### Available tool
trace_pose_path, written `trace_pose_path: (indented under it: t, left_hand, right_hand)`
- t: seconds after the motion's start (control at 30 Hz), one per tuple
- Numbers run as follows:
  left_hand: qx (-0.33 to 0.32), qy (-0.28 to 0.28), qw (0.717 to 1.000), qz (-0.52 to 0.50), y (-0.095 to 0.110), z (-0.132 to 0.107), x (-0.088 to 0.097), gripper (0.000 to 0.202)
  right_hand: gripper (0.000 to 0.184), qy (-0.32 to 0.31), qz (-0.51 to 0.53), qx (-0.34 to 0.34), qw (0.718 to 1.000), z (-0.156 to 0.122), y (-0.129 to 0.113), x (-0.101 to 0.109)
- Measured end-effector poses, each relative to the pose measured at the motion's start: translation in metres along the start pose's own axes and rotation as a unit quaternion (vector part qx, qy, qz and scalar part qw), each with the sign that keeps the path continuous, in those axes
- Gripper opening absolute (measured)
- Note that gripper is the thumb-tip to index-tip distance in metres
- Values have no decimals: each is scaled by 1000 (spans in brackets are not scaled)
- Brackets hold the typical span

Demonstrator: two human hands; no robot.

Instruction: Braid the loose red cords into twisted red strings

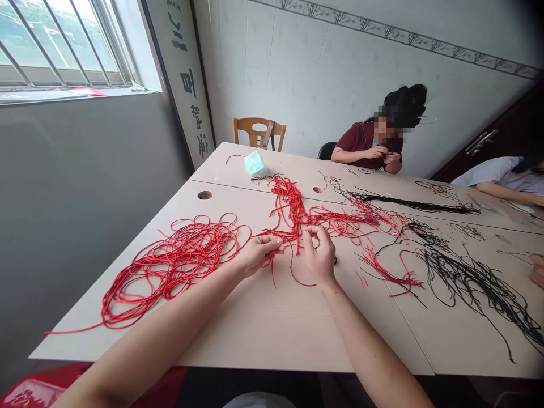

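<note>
My left hand (264, 254) is closed in a pinch on a red cord (292, 266). That cord hangs in a loose curve to the table, and its far part passes behind my right wrist. My right hand (319, 252) is also pinched, thumb against fingertips, a short way to the right; what lies between its fingers is too small to make out. Just beyond both hands is a pile of knotted red cords (291, 198). A large loose coil of red cord (170, 266) spreads on the table left of my left hand.
Red strands (344, 220) and black cord bundles (476, 277) cover the table's right side. A pale green packet (255, 164) stands behind the knotted pile. One person (361, 144) sits across the table; another person's sleeve (493, 171) shows at right. The table (272, 334) has cable holes.
</note>
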State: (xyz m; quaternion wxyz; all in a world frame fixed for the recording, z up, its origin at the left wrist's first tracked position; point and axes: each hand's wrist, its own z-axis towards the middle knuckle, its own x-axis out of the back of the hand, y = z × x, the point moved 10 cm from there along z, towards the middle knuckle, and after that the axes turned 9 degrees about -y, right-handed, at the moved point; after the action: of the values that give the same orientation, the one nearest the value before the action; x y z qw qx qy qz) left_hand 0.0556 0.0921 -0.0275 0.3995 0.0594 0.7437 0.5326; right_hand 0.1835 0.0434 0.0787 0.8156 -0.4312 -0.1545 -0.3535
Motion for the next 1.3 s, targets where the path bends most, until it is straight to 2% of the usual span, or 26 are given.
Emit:
trace_pose_path:
  t: [0.07, 0.17, 0.23, 0.4, 0.53, 0.67, 0.73, 0.83, 0.93, 1.1, 1.2, 1.3]
  left_hand:
    - [-45, 35, 998, -33, 9, 0, 10, 21]
    - [-84, 50, 993, -71, 16, -1, 16, 24]
    - [-99, 62, 990, -79, 19, -1, 19, 26]
    - [-98, 109, 986, -75, 16, -3, 29, 27]
    - [-113, 156, 979, -61, 15, -3, 39, 23]
    - [-127, 182, 975, -27, 13, -1, 45, 25]
    - [-135, 194, 972, -8, 14, 0, 47, 25]
    - [-156, 211, 965, 14, 17, -1, 51, 26]
    - [-177, 212, 961, 28, 19, -3, 52, 25]
    - [-192, 202, 959, 54, 17, -7, 48, 25]
    - [-208, 188, 957, 82, 22, -14, 40, 28]
    - [-221, 149, 957, 119, 31, -21, 26, 30]
  right_hand:
    - [14, -48, -12, 11, 999, -6, -12, -18]
    - [14, -156, -57, 25, 986, -16, -24, -58]
    - [14, -184, -95, 26, 978, -20, -26, -74]
    - [25, -204, -195, 61, 957, -30, -32, -89]
    - [25, -250, -272, 79, 926, -41, -40, -105]
    - [26, -291, -301, 82, 904, -49, -51, -119]
    - [24, -302, -299, 92, 901, -56, -61, -121]
    - [20, -328, -275, 133, 894, -81, -81, -119]
    - [22, -336, -241, 158, 897, -112, -97, -107]
    - [21, -346, -230, 171, 893, -148, -104, -87]
    - [24, -349, -214, 142, 901, -148, -97, -76]
    - [32, -326, -140, 75, 932, -120, -77, -57]
